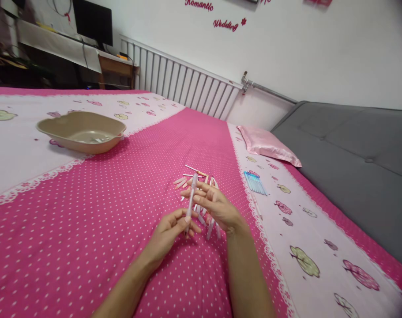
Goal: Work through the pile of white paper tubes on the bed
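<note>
A pale, whitish-pink pen (192, 197) stands nearly upright between my two hands, over the bed. My left hand (170, 228) pinches its lower end between thumb and fingers. Higher up, my right hand (219, 206) has its thumb and fingers closed round the upper part of the same pen. Under and behind my right hand lies a loose pile of pale pens and pen parts (210, 229), partly hidden by the fingers. To the right, a neat row of blue pens (255, 183) lies flat on the sheet.
A beige plastic basin (81, 145) with small items inside sits at the left on the pink dotted bedspread (148, 176). A pink pillow (268, 145) leans near the grey headboard (346, 145). Beyond the bed are a white radiator (184, 79) and a desk with a monitor (93, 22).
</note>
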